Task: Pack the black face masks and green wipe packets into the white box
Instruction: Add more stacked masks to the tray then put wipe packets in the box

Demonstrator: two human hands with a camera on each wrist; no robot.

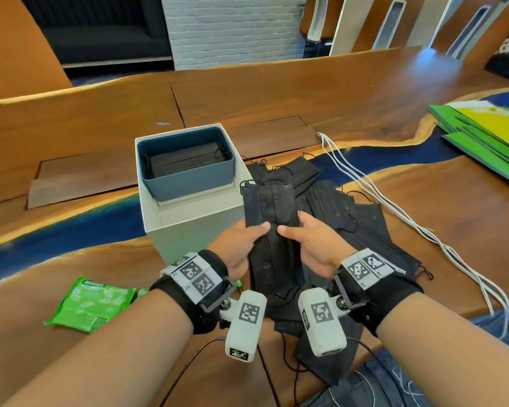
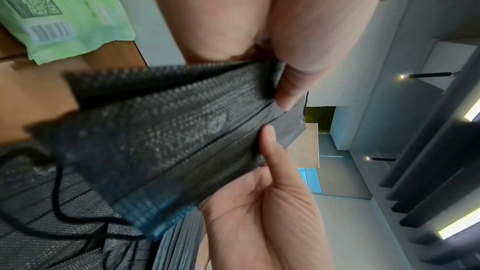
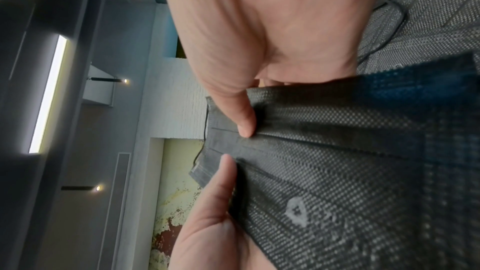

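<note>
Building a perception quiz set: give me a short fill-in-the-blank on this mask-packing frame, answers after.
1. Both hands grip a stack of black ____.
2. The blue tray sits inside the ____ box.
3. The wipe packet on the table is ____ in colour.
4. The left hand and right hand hold the stack with ____ on top.

Answers: masks; white; green; thumbs

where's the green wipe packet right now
In the head view the green wipe packet lies flat on the wooden table, near left, beside the left hand and just in front of the white box.
</note>
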